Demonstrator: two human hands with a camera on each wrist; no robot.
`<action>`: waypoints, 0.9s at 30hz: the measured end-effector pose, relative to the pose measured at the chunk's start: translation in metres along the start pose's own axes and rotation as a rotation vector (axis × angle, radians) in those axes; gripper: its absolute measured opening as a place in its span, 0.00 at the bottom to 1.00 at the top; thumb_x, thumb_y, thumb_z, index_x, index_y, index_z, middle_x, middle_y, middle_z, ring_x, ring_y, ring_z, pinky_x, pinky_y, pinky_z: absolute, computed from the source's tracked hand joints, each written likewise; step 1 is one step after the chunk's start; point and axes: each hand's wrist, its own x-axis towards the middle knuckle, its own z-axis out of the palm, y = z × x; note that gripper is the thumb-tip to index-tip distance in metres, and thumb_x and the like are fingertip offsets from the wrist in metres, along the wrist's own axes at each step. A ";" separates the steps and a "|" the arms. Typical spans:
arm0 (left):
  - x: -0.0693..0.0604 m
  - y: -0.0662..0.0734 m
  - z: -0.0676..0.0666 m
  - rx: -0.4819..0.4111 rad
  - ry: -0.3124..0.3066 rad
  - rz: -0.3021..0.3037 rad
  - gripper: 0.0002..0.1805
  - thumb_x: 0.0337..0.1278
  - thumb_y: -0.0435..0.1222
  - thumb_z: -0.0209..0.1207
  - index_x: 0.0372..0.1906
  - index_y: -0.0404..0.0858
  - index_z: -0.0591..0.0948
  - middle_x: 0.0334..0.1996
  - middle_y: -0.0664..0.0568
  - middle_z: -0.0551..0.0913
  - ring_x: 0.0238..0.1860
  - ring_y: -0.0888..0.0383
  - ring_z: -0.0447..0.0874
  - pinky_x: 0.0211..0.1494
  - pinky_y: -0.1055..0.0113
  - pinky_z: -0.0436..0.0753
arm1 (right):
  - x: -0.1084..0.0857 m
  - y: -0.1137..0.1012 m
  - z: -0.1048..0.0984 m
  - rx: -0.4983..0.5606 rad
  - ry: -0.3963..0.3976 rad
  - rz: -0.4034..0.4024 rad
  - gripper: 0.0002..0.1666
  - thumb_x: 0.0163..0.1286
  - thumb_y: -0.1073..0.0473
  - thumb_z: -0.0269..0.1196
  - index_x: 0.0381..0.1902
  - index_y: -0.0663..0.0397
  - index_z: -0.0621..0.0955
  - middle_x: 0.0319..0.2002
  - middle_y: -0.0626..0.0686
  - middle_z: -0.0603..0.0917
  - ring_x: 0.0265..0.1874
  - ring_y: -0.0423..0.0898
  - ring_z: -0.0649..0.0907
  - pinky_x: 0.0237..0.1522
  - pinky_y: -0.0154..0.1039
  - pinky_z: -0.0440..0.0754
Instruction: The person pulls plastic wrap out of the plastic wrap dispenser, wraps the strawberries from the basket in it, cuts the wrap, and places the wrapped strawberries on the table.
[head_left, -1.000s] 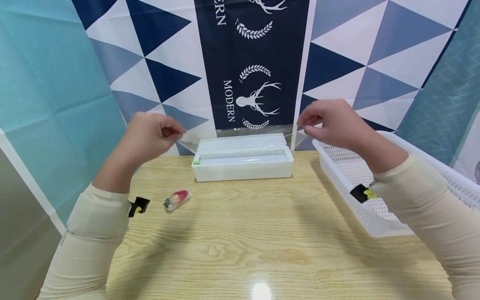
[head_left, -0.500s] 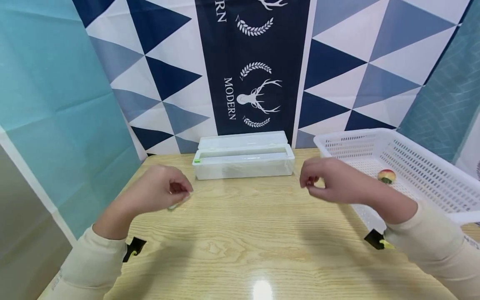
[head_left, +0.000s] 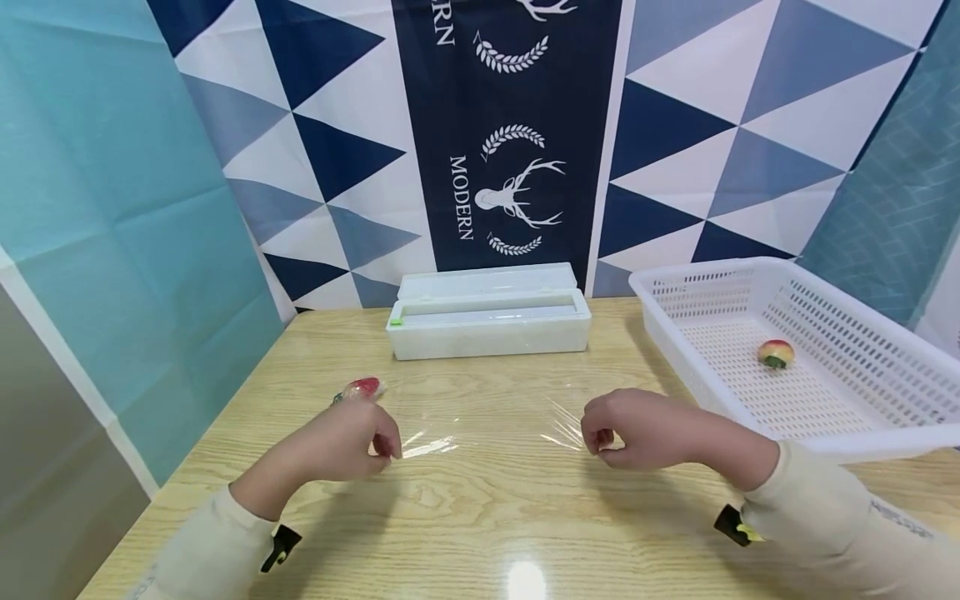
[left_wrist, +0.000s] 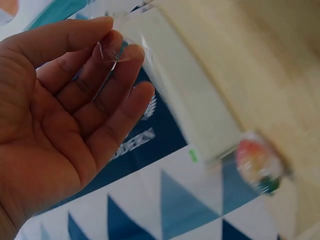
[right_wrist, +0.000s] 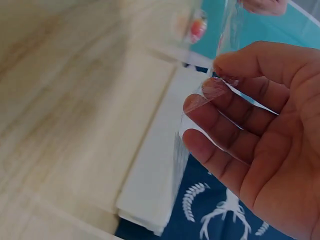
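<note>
A clear sheet of cling film (head_left: 435,446) stretches between my two hands, low over the wooden table; its outline is hard to see. My left hand (head_left: 345,442) pinches one corner between thumb and fingers, as the left wrist view shows. At the opposite corner my right hand (head_left: 648,427) pinches the film (right_wrist: 212,90) in the same way. Just behind the left hand lies a red-and-yellow fruit (head_left: 365,387) in clear wrapping, partly hidden by that hand. Behind the film stands a white cling film box (head_left: 491,337) with its lid up.
At the right a white perforated basket (head_left: 693,392) holds one small red-and-yellow fruit (head_left: 776,352) with a green end. A patterned cloth (head_left: 517,167) hangs along the table's back edge. A teal cloth (head_left: 150,208) closes off the left side.
Both hands have come down and toward me from above the box, carrying the cling film between them. The basket's fruit and the wrapped fruit, each covered by an arm or hand earlier, show again.
</note>
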 end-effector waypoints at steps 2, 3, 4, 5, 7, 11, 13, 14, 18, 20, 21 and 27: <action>0.002 -0.002 0.007 0.008 -0.019 0.000 0.11 0.42 0.22 0.65 0.23 0.42 0.85 0.21 0.66 0.79 0.25 0.69 0.75 0.31 0.73 0.78 | 0.002 0.002 0.004 0.011 -0.036 0.010 0.16 0.55 0.71 0.65 0.23 0.41 0.77 0.24 0.36 0.72 0.25 0.34 0.72 0.29 0.30 0.73; 0.003 -0.003 0.010 0.012 -0.026 0.002 0.11 0.41 0.22 0.64 0.22 0.42 0.85 0.20 0.66 0.79 0.24 0.69 0.74 0.30 0.74 0.77 | 0.003 0.003 0.006 0.015 -0.049 0.011 0.16 0.54 0.72 0.65 0.23 0.42 0.77 0.24 0.36 0.73 0.25 0.33 0.72 0.29 0.30 0.73; 0.004 -0.003 0.013 0.019 -0.032 0.007 0.11 0.40 0.22 0.64 0.21 0.42 0.85 0.20 0.66 0.78 0.23 0.70 0.73 0.29 0.74 0.77 | 0.004 0.004 0.009 0.020 -0.062 0.015 0.16 0.53 0.72 0.65 0.23 0.43 0.78 0.24 0.36 0.73 0.24 0.33 0.72 0.29 0.30 0.73; 0.005 -0.004 0.016 0.032 -0.039 0.010 0.12 0.40 0.21 0.63 0.21 0.42 0.84 0.19 0.66 0.78 0.23 0.70 0.72 0.29 0.74 0.76 | 0.005 0.005 0.011 0.025 -0.073 0.015 0.16 0.53 0.73 0.64 0.23 0.44 0.78 0.23 0.36 0.73 0.24 0.33 0.72 0.29 0.30 0.74; 0.007 -0.007 0.023 0.061 -0.050 0.016 0.12 0.38 0.21 0.62 0.20 0.43 0.84 0.18 0.66 0.77 0.22 0.71 0.70 0.27 0.75 0.74 | 0.006 0.007 0.015 0.029 -0.086 0.016 0.15 0.50 0.74 0.64 0.23 0.45 0.79 0.23 0.36 0.74 0.24 0.32 0.72 0.29 0.29 0.74; 0.011 -0.012 0.033 0.113 -0.072 0.024 0.13 0.34 0.21 0.61 0.19 0.43 0.83 0.17 0.65 0.75 0.21 0.71 0.68 0.26 0.75 0.72 | 0.008 0.011 0.023 0.026 -0.106 0.016 0.16 0.47 0.75 0.63 0.22 0.45 0.79 0.22 0.36 0.73 0.23 0.31 0.71 0.28 0.28 0.74; 0.013 -0.014 0.036 0.117 -0.081 0.035 0.13 0.34 0.20 0.60 0.19 0.42 0.83 0.17 0.64 0.75 0.21 0.71 0.68 0.26 0.76 0.72 | 0.009 0.011 0.025 0.031 -0.118 0.025 0.17 0.46 0.76 0.62 0.21 0.45 0.79 0.21 0.35 0.73 0.23 0.31 0.70 0.28 0.28 0.74; 0.013 -0.014 0.037 0.119 -0.084 0.042 0.13 0.34 0.20 0.60 0.19 0.42 0.83 0.17 0.64 0.76 0.21 0.71 0.68 0.27 0.76 0.73 | 0.009 0.011 0.025 0.034 -0.126 0.032 0.17 0.46 0.76 0.62 0.22 0.46 0.79 0.22 0.35 0.74 0.24 0.31 0.71 0.28 0.28 0.74; 0.014 -0.014 0.039 0.116 -0.095 0.054 0.13 0.35 0.19 0.60 0.20 0.41 0.83 0.17 0.62 0.77 0.21 0.71 0.69 0.27 0.77 0.73 | 0.009 0.009 0.024 0.035 -0.165 0.067 0.14 0.48 0.73 0.65 0.26 0.47 0.83 0.25 0.35 0.78 0.27 0.31 0.75 0.32 0.30 0.78; 0.013 -0.013 0.039 0.112 -0.102 0.047 0.13 0.35 0.19 0.60 0.20 0.41 0.83 0.17 0.62 0.76 0.21 0.71 0.69 0.27 0.76 0.73 | 0.009 0.007 0.024 0.032 -0.183 0.076 0.12 0.49 0.71 0.66 0.28 0.48 0.83 0.27 0.36 0.79 0.29 0.32 0.77 0.34 0.31 0.79; 0.012 -0.013 0.040 0.111 -0.106 0.041 0.13 0.34 0.19 0.60 0.20 0.41 0.83 0.17 0.62 0.76 0.21 0.70 0.69 0.26 0.76 0.73 | 0.009 0.006 0.023 0.030 -0.192 0.079 0.12 0.49 0.71 0.65 0.29 0.48 0.84 0.27 0.36 0.80 0.29 0.32 0.77 0.34 0.31 0.79; 0.011 -0.009 0.038 0.113 -0.150 0.002 0.14 0.30 0.18 0.61 0.24 0.40 0.85 0.20 0.61 0.80 0.23 0.70 0.73 0.29 0.75 0.76 | 0.008 0.002 0.022 0.026 -0.220 0.083 0.11 0.52 0.69 0.66 0.32 0.51 0.84 0.27 0.37 0.78 0.29 0.33 0.76 0.34 0.31 0.78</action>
